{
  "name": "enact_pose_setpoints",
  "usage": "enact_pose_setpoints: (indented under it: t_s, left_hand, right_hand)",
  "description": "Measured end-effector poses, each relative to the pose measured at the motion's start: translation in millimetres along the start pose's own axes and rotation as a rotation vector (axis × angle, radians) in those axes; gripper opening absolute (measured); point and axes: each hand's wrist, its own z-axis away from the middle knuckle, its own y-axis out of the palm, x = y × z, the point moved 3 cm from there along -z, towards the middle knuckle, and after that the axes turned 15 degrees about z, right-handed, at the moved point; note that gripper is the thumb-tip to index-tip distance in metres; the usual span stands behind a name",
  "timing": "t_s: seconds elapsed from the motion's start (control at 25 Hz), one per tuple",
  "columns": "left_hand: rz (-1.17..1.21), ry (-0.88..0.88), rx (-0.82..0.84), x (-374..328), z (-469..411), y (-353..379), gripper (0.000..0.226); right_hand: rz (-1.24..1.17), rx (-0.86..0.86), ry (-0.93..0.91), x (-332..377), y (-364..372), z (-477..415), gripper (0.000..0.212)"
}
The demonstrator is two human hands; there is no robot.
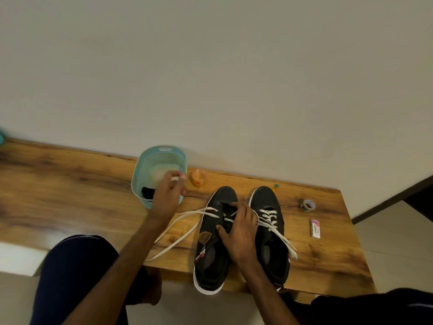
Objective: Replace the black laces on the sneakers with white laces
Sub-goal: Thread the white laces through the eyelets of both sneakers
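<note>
While the right hand (236, 231) is pressing down on the left sneaker (212, 242), gripping its tongue, the left hand (167, 193) is pinching a white lace (185, 227) end over the teal basket (146, 170), which is holding black laces (147, 192).

A person is sitting at a wooden table (70, 184), lacing a pair of black sneakers with white laces.

The right hand (239, 233) is pressing down on the left sneaker (210, 254), while the left hand (167, 195) is lifting a white lace (185, 233) end, blurred, in front of a teal basket (150, 170) holding something black. The right sneaker (271, 240) is standing just beside, white laces crossing its eyelets. A small orange jar (199, 177), a tape roll (308, 205) and an eraser (315, 228) are lying nearby on the table.
</note>
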Motion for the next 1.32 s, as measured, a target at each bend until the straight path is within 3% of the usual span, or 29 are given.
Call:
enact_pose_setpoints:
  t_s: [0.08, 0.12, 0.2, 0.28, 0.36, 0.44, 0.52, 0.6, 0.64, 0.8, 0.88, 1.0, 1.16, 1.32]
  left_hand:
    - [-0.651, 0.147, 0.316, 28.3, 16.3, 32.0, 0.02]
    - [-0.866, 0.182, 0.422, 41.8, 25.3, 45.7, 0.024]
    - [-1.043, 0.167, 0.497, 59.5, 32.3, 56.6, 0.023]
    - [-1.046, 0.141, 0.501, 61.3, 29.7, 56.2, 0.011]
    - [-0.768, 0.055, 0.444, 47.0, 24.5, 47.5, 0.004]
    - [-0.187, -0.067, 0.295, 16.2, 14.6, 26.8, 0.006]
    - [0.315, -0.078, 0.196, -21.1, 9.1, -3.4, 0.011]
    - [0.623, -0.093, 0.216, -41.1, 14.1, -27.4, 0.015]
    - [0.646, -0.112, 0.257, -44.7, 19.1, -32.9, 0.015]
    - [0.101, -0.109, 0.417, -46.0, 38.8, -35.5, 0.015]
    - [-0.214, -0.157, 0.515, -33.7, 40.3, -45.1, 0.018]
    - [-0.579, -0.374, 0.738, -5.5, 43.0, -51.0, 0.019]
    - [-0.625, -0.454, 0.805, 1.6, 47.5, -37.8, 0.017]
    - [-0.671, -0.52, 0.866, 12.1, 49.3, -38.2, 0.014]
  right_hand:
    - [0.068, 0.014, 0.017, 0.7, -0.5, 0.6, 0.071]
    - [0.091, 0.026, 0.031, 0.3, -0.5, 0.9, 0.071]
    - [0.119, 0.053, 0.046, 0.1, 0.0, 1.6, 0.072]
    - [0.14, 0.074, 0.052, -0.9, 0.0, 2.1, 0.072]
    - [0.158, 0.075, 0.044, -1.2, -0.7, 2.4, 0.074]
    - [0.153, 0.072, 0.059, -1.3, -2.0, 2.2, 0.077]
    - [0.15, 0.058, 0.062, 0.7, -4.0, 3.9, 0.08]
    - [0.155, 0.051, 0.063, 2.7, -5.1, 5.1, 0.081]
    - [0.162, 0.062, 0.065, 3.0, -5.5, 5.1, 0.081]
    - [0.16, 0.142, 0.048, 2.8, -6.4, 0.5, 0.073]
    - [0.04, 0.138, -0.049, 7.4, -9.2, -10.6, 0.054]
    - [-0.026, 0.105, -0.273, 36.7, -19.4, -37.4, 0.015]
    - [0.535, 0.433, -0.643, 84.4, 9.7, -58.7, 0.021]
    - [0.871, 0.338, -0.816, 96.3, 42.4, -55.2, 0.023]
